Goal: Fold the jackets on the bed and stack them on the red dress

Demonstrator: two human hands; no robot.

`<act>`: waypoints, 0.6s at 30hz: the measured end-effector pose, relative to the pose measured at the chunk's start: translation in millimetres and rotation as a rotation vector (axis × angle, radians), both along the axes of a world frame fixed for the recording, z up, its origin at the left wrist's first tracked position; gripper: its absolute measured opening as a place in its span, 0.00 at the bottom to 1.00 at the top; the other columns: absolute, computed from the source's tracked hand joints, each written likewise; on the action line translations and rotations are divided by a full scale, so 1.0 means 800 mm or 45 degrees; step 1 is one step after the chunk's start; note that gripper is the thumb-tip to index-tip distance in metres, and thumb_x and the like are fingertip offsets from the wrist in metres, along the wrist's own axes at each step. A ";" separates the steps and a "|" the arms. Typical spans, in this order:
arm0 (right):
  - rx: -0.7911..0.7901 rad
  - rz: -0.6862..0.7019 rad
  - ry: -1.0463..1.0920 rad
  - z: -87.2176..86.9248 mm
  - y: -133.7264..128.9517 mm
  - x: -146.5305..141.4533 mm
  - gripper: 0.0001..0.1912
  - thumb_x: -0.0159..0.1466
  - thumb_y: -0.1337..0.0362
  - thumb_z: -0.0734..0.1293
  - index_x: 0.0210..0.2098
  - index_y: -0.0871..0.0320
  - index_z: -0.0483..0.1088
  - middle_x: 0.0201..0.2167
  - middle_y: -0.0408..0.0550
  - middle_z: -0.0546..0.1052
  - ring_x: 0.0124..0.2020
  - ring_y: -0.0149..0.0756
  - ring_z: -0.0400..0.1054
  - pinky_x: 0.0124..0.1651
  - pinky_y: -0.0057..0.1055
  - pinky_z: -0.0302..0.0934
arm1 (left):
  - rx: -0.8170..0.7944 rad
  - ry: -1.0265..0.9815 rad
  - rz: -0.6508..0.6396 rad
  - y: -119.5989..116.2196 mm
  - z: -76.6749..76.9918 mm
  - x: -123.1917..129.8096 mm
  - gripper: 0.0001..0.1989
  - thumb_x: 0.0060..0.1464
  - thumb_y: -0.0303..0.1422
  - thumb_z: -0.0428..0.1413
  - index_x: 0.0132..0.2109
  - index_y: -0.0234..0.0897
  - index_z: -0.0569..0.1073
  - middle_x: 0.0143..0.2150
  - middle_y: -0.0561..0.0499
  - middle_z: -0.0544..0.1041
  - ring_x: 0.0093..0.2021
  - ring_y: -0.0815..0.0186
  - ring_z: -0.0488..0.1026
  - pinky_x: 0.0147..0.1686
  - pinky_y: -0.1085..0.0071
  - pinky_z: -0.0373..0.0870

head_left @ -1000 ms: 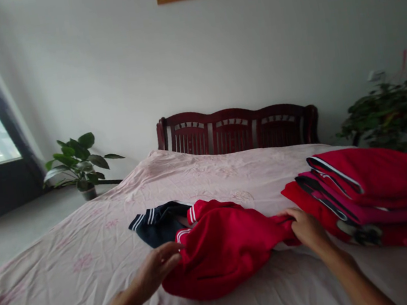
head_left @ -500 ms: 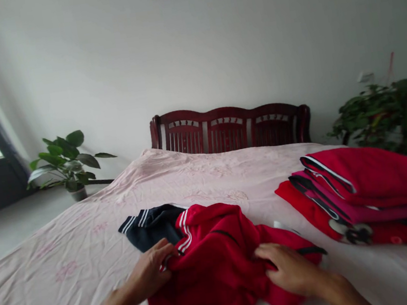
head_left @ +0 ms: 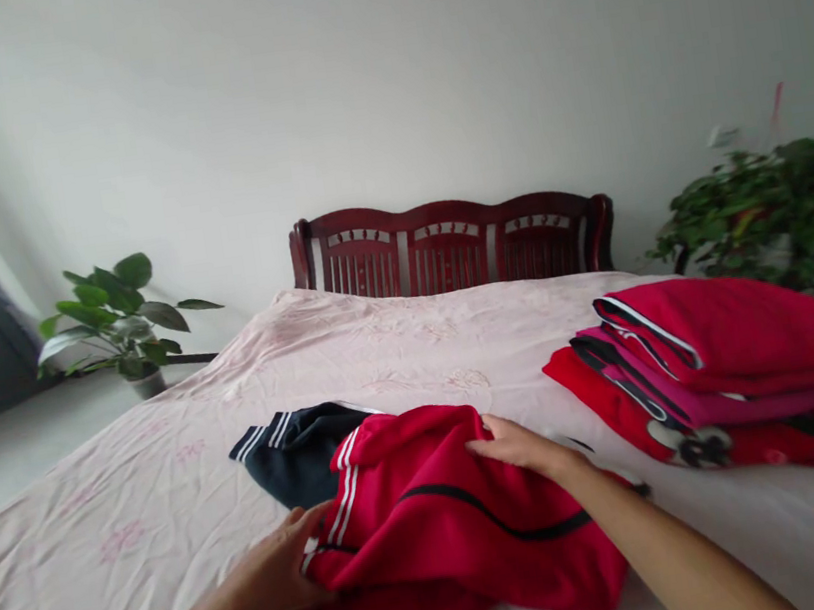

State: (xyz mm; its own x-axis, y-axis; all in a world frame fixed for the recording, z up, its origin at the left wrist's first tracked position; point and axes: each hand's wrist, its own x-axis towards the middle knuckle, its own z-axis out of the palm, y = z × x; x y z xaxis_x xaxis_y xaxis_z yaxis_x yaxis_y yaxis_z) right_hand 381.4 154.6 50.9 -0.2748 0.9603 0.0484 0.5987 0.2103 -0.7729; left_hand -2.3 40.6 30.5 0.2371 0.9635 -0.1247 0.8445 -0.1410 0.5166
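A red and navy jacket (head_left: 436, 513) with white-striped ribbed edges and a black stripe lies rumpled on the bed in front of me. My left hand (head_left: 293, 568) is closed on its striped edge at the left, with the fingertips partly hidden by cloth. At the upper right of the red part, my right hand (head_left: 517, 443) pinches the fabric between thumb and fingers. A navy part with white-striped ribbing (head_left: 302, 451) spreads flat beyond the left hand.
A stack of folded red and pink clothes (head_left: 744, 328) rests on the right of the bed, whose pale pink sheet (head_left: 139, 504) is wrinkled. Potted plants (head_left: 125, 314) stand on both sides, and a dark wooden bench back (head_left: 444, 244) is behind the bed.
My right hand has moved up and left to the jacket's far edge. The red cloth is more spread out and its black stripe shows longer. My left hand shifted slightly down and left.
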 end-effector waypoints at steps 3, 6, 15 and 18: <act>-0.004 0.067 0.261 0.013 -0.020 -0.028 0.18 0.57 0.58 0.68 0.45 0.59 0.77 0.43 0.50 0.81 0.45 0.46 0.74 0.48 0.38 0.67 | 0.051 0.063 0.084 0.001 -0.006 0.000 0.26 0.47 0.32 0.54 0.55 0.44 0.75 0.47 0.46 0.80 0.47 0.53 0.76 0.47 0.61 0.68; -0.074 0.345 0.345 0.036 -0.062 -0.036 0.18 0.59 0.63 0.65 0.48 0.56 0.78 0.45 0.47 0.80 0.45 0.40 0.73 0.49 0.33 0.65 | -0.060 -0.077 -0.025 0.001 0.000 -0.022 0.23 0.45 0.29 0.54 0.50 0.46 0.78 0.45 0.50 0.80 0.45 0.56 0.76 0.45 0.65 0.69; -0.424 0.849 -0.025 0.047 -0.095 -0.040 0.18 0.60 0.52 0.68 0.42 0.55 0.81 0.36 0.46 0.78 0.38 0.35 0.70 0.44 0.30 0.62 | -0.309 -0.796 -0.142 0.034 0.007 -0.063 0.43 0.53 0.49 0.59 0.71 0.50 0.53 0.70 0.44 0.61 0.64 0.51 0.63 0.60 0.56 0.63; -0.386 0.307 0.216 0.035 -0.050 -0.062 0.22 0.64 0.49 0.61 0.40 0.60 0.77 0.34 0.49 0.77 0.34 0.34 0.69 0.37 0.29 0.61 | -0.229 -0.703 -0.227 0.037 0.006 -0.020 0.40 0.51 0.42 0.61 0.68 0.47 0.57 0.65 0.45 0.67 0.60 0.53 0.66 0.58 0.57 0.65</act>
State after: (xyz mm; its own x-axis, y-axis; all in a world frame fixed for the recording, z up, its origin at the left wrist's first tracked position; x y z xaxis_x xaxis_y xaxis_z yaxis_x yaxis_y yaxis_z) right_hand 331.5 114.5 78.7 -0.5061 0.8471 -0.1622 0.4189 0.0771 -0.9048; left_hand -18.0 70.1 35.6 0.4689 0.8782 -0.0950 0.4167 -0.1251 0.9004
